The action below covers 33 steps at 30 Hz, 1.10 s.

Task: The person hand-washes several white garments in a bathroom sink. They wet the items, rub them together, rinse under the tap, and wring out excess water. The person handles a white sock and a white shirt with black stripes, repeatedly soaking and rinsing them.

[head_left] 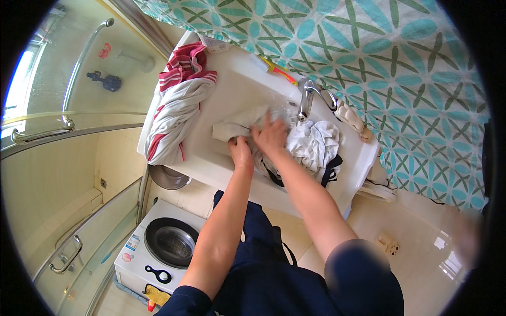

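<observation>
A wet white garment with dark trim [232, 130] lies spread in the white sink basin [224, 95]. My left hand [241, 154] is closed on its near edge, thumb on top. Just to the right, my right hand [271, 138] lies over the same garment, its fingers smeared by motion, so their grip is not plain. Beside my right hand is a heap of bunched white clothes [314, 145] with black edging. Above the hands a chrome faucet [311, 97] reaches over the basin, where the water looks blurred and splashing.
A twisted white and red garment [179, 113] hangs over the sink's left edge. On the back ledge rests a yellow and red brush [279, 71]. A patterned curtain [390, 68] hangs behind. Below left stand a grey basin [168, 177] and a small washing machine [138, 258], near a glass shower door [58, 189].
</observation>
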Each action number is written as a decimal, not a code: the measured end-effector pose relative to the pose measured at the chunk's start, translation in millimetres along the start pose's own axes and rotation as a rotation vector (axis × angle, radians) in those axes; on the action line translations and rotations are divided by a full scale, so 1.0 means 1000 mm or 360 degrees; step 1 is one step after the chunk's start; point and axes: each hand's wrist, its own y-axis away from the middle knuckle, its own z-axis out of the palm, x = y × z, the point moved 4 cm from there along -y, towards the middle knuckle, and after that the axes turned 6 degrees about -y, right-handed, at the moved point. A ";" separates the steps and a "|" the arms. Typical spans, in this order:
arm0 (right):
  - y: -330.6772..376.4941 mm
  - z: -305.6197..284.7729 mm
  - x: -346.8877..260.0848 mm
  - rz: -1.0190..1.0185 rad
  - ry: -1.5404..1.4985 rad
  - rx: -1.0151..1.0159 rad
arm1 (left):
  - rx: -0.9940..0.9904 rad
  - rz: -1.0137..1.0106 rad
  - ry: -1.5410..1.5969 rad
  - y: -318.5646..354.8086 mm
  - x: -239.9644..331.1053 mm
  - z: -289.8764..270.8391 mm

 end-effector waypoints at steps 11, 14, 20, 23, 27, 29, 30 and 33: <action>0.024 -0.016 -0.028 -0.0100 -0.1293 -0.0126 | -0.0484 -0.0306 0.0577 -0.009 0.036 0.031; 0.070 -0.038 -0.044 -0.0520 -0.1613 -0.0277 | -0.1071 -0.0585 0.0668 -0.031 0.045 0.041; 0.062 -0.039 -0.058 -0.0213 -0.1084 0.0156 | -0.1032 -0.0283 0.0489 -0.021 0.036 0.043; 0.009 -0.029 -0.040 0.0315 -0.0734 0.0288 | -0.1054 -0.0450 0.0379 0.018 0.039 0.033; -0.038 -0.035 -0.017 0.0200 -0.0731 0.0213 | -0.0814 -0.0302 -0.0112 0.040 0.073 0.000; -0.041 -0.042 -0.009 0.0230 -0.0968 0.0357 | -0.0737 -0.0226 0.0115 0.038 0.085 -0.013; -0.040 -0.045 -0.009 0.0166 -0.1100 0.0435 | -0.0664 -0.0138 0.0022 0.033 0.088 -0.018; -0.034 -0.036 -0.029 -0.0346 0.0030 -0.0106 | -0.0315 0.0174 -0.0704 0.019 0.081 -0.026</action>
